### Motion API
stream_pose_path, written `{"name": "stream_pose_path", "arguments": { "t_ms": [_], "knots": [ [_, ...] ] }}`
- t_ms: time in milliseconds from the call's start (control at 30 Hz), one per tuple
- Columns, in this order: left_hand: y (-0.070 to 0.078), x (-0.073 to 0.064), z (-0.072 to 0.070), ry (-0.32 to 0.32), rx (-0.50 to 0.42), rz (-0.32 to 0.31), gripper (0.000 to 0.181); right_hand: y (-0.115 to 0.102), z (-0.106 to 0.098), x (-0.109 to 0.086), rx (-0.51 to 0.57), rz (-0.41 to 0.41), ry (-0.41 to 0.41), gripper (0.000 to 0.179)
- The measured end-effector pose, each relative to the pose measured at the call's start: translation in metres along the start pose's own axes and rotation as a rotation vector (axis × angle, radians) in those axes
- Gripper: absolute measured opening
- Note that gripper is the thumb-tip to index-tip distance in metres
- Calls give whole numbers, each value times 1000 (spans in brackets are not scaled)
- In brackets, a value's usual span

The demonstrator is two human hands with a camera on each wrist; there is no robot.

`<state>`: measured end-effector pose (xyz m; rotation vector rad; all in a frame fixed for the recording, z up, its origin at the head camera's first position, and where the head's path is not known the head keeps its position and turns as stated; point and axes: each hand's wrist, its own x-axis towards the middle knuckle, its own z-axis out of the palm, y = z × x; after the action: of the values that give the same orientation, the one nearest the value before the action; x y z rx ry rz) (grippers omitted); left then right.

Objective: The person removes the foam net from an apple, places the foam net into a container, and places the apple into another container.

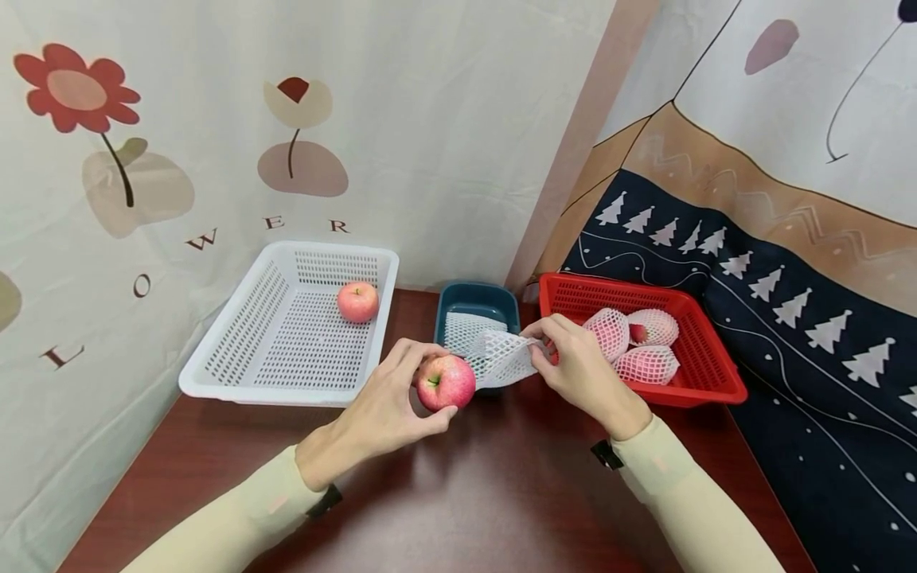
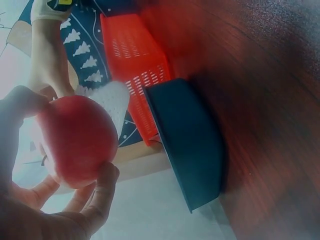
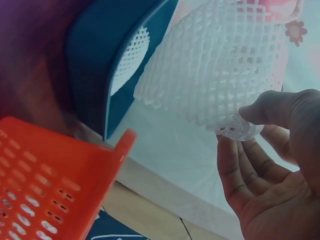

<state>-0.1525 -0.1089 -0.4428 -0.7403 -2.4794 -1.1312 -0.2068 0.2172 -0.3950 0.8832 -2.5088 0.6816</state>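
My left hand [image 1: 390,402] grips a red apple [image 1: 447,383], thumb below it and fingers curled over the far side; the left wrist view shows the same apple [image 2: 77,142] up close. In my right hand [image 1: 580,370], thumb and fingers pinch one end of a white foam net sleeve [image 1: 507,358]. The sleeve [image 3: 215,65] spreads out from that pinch, its other end beside the apple. Both hands are in front of a dark blue bin [image 1: 478,296], where more white foam netting [image 1: 464,328] lies.
On the left a white basket [image 1: 215,390] holds one apple [image 1: 357,302]. A red basket [image 1: 716,374] on the right contains several apples in foam nets [image 1: 647,364]. Behind the brown table [image 1: 516,493] hang printed curtains [image 1: 444,143].
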Motion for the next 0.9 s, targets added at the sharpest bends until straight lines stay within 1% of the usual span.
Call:
{"name": "stream_pose_path", "arguments": {
  "t_ms": [233, 467, 700, 900],
  "knots": [
    [-1, -2, -1, -10, -9, -11, 77, 1, 3, 20, 4, 51, -2, 22],
    [-1, -4, -4, -7, -3, -14, 77, 1, 11, 38, -2, 63, 13, 19],
    [0, -7, -5, -13, -5, -20, 78, -1, 24, 60, -20, 87, -8, 15],
    [-1, -8, -7, -6, -2, -18, 78, 0, 40, 75, -49, 122, -17, 13]
  ]
}}
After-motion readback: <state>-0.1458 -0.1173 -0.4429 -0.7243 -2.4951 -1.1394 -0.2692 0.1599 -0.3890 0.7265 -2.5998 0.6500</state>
